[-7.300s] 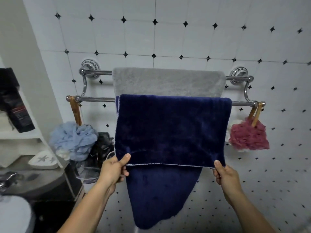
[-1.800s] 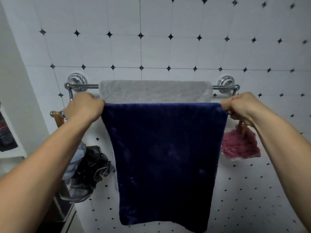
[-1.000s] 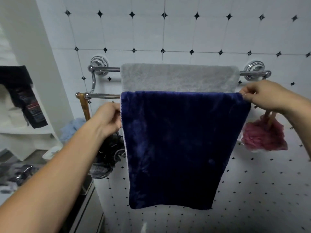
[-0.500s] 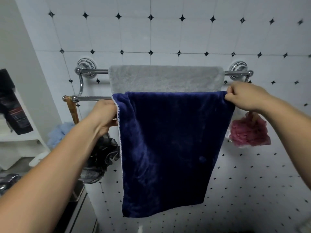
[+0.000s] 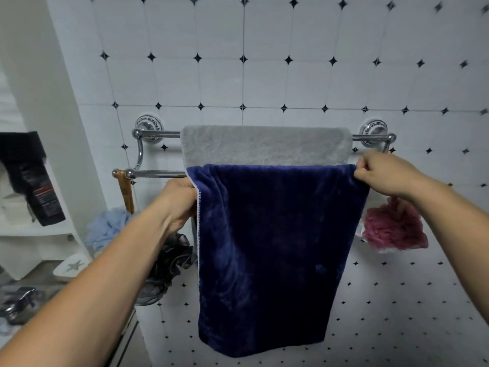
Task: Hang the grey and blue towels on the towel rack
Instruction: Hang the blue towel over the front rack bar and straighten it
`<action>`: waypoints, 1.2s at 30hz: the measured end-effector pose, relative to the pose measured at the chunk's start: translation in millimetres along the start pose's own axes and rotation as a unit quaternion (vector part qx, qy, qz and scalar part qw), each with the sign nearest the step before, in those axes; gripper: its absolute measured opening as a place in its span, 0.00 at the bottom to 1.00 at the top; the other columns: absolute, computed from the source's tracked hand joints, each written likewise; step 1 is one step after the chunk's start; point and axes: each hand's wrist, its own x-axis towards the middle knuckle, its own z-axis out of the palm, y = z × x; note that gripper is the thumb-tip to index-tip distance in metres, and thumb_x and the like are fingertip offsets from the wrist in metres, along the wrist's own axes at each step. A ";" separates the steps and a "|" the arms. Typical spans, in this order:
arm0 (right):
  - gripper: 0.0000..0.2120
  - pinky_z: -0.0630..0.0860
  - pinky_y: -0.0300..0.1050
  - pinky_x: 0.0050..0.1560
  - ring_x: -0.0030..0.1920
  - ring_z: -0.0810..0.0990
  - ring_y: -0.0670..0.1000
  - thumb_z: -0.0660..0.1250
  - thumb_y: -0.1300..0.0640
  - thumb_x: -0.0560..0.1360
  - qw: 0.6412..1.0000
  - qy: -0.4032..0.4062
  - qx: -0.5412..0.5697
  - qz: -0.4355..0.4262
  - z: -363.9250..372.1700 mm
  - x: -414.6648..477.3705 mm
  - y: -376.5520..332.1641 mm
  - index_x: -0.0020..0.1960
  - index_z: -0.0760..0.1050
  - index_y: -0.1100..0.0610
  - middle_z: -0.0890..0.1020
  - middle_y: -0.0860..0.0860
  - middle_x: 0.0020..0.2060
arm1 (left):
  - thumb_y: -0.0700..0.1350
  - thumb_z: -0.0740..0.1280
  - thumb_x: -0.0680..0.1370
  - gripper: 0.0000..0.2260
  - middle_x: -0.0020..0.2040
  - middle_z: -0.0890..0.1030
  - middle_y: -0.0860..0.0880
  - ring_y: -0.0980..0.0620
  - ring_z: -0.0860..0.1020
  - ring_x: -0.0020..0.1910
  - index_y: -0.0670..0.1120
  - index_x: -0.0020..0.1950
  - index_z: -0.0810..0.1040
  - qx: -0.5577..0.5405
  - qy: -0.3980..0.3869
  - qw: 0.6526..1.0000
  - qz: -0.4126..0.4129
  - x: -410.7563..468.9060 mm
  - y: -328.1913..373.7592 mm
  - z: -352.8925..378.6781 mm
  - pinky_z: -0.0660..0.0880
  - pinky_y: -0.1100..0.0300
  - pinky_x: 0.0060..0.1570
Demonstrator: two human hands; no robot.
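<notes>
A chrome two-bar towel rack (image 5: pixel 158 134) is fixed to the tiled wall. The grey towel (image 5: pixel 264 145) hangs over its rear upper bar. The blue towel (image 5: pixel 275 250) is draped over the front lower bar and hangs down in front of the grey one. My left hand (image 5: pixel 180 201) grips the blue towel's left edge just below the bar. My right hand (image 5: pixel 383 173) pinches its top right corner at the bar. The right end of the lower bar is hidden behind my right hand.
A pink bath pouf (image 5: pixel 394 226) hangs at the rack's right end. A light blue pouf (image 5: pixel 105 231) and a dark one (image 5: pixel 169 266) hang at the left, by a wooden handle (image 5: pixel 125 193). A white shelf (image 5: pixel 34 229) with a black packet (image 5: pixel 34 181) stands at the left.
Half a second ago my hands held the same spots on the blue towel. The left top of the towel now shows a few more folds. The view has shifted slightly.
</notes>
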 end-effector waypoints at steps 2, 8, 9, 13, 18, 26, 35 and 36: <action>0.11 0.76 0.52 0.40 0.34 0.79 0.60 0.63 0.57 0.70 1.000 0.005 0.002 0.013 -0.7 -0.7 -0.1 0.33 0.72 0.62 0.80 0.58 0.29 | 0.28 0.65 0.73 0.07 0.38 0.81 0.40 0.46 0.79 0.35 0.34 0.48 0.81 -0.003 0.001 1.000 0.002 1.4 -1.0 0.6 0.77 0.59 0.32; 0.10 0.79 0.51 0.43 0.37 0.80 0.59 0.63 0.55 0.71 1.000 0.004 -0.008 0.017 -1.8 -2.6 1.0 0.36 0.76 0.60 0.82 0.57 0.32 | 0.36 0.68 0.73 0.05 0.26 0.79 0.52 0.57 0.77 0.24 0.42 0.37 0.78 -0.034 0.022 0.999 -0.003 3.6 -3.9 6.9 0.72 0.67 0.24; 0.09 0.78 0.51 0.43 0.38 0.80 0.59 0.63 0.55 0.71 1.000 0.004 -0.008 0.019 -1.5 -2.5 1.6 0.37 0.76 0.60 0.82 0.57 0.33 | 0.37 0.69 0.73 0.04 0.26 0.79 0.53 0.58 0.77 0.24 0.43 0.38 0.78 -0.038 0.028 0.999 -0.004 4.0 -3.2 8.6 0.71 0.67 0.24; 0.09 0.78 0.51 0.43 0.37 0.80 0.59 0.63 0.55 0.70 1.000 0.006 -0.018 0.014 -1.1 -0.7 3.0 0.37 0.76 0.60 0.82 0.57 0.32 | 0.32 0.70 0.70 0.09 0.36 0.80 0.47 0.52 0.77 0.31 0.40 0.49 0.81 -0.072 0.023 0.997 -0.022 3.9 3.7 8.8 0.75 0.63 0.32; 0.09 0.77 0.49 0.42 0.36 0.79 0.57 0.64 0.54 0.70 0.999 0.012 -0.027 0.013 0.3 1.3 2.6 0.37 0.75 0.59 0.81 0.55 0.33 | 0.35 0.68 0.71 0.04 0.35 0.78 0.47 0.51 0.75 0.31 0.41 0.44 0.79 -0.098 0.034 0.992 -0.065 0.3 12.4 10.2 0.73 0.60 0.35; 0.10 0.75 0.48 0.40 0.36 0.79 0.57 0.63 0.54 0.71 1.000 0.019 -0.019 0.006 2.2 2.2 7.9 0.37 0.75 0.60 0.82 0.55 0.32 | 0.37 0.69 0.73 0.07 0.34 0.84 0.45 0.47 0.80 0.33 0.42 0.36 0.85 -0.063 0.056 0.996 -0.036 3.7 -7.1 -3.1 0.79 0.53 0.39; 0.10 0.76 0.50 0.41 0.36 0.80 0.58 0.63 0.55 0.71 1.000 0.021 -0.019 -0.010 2.8 3.3 12.5 0.38 0.75 0.62 0.82 0.57 0.33 | 0.34 0.68 0.72 0.10 0.31 0.84 0.48 0.53 0.79 0.27 0.46 0.36 0.85 0.021 0.036 0.999 -0.014 6.5 -14.8 -6.6 0.76 0.62 0.29; 0.10 0.75 0.49 0.40 0.36 0.80 0.57 0.63 0.55 0.71 1.000 0.020 -0.020 -0.013 2.3 3.3 12.3 0.38 0.75 0.62 0.82 0.57 0.33 | 0.33 0.68 0.72 0.10 0.31 0.84 0.48 0.52 0.79 0.27 0.45 0.36 0.85 0.024 0.044 0.999 -0.010 7.1 -15.2 -5.9 0.77 0.61 0.30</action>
